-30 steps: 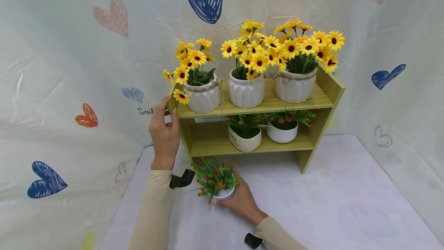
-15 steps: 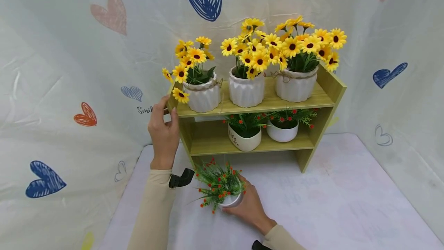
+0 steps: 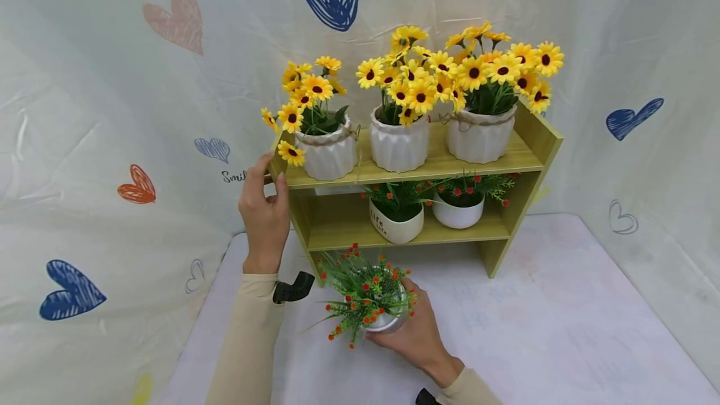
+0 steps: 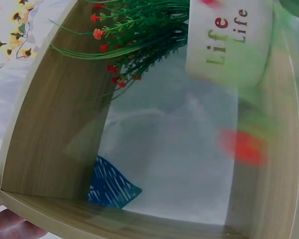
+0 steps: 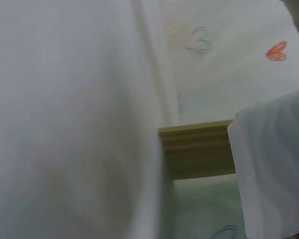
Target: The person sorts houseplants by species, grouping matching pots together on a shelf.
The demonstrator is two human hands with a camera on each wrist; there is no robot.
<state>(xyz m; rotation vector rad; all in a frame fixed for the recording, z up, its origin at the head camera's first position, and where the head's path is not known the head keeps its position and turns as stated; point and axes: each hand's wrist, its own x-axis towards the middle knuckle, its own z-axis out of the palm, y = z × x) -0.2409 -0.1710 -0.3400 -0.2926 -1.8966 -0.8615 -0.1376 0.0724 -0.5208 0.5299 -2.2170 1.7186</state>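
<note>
My right hand (image 3: 413, 333) holds a small white pot (image 3: 388, 322) of green grass-like stems with red flowers (image 3: 365, 292), in front of the shelf's lower left. The same pot (image 5: 271, 169) fills the right side of the right wrist view. My left hand (image 3: 264, 220) grips the left side panel of a two-tier wooden shelf (image 3: 405, 244), thumb and fingers on either side of its edge; some fingers (image 4: 12, 226) show in the left wrist view. Inside the lower tier stand a "Life" pot (image 3: 400, 229) and a round white pot (image 3: 458, 216), both with red-flowered plants.
Along the top tier stand three white ribbed pots of yellow flowers, the left pot (image 3: 329, 155), the middle pot (image 3: 399, 145) and the right pot (image 3: 480, 136). The shelf stands on a pale tabletop (image 3: 562, 330) before a heart-printed curtain (image 3: 140, 80).
My right hand has carried the red-flowered plant to the right, away from the shelf's left end. My left hand keeps its grip on the shelf panel.
</note>
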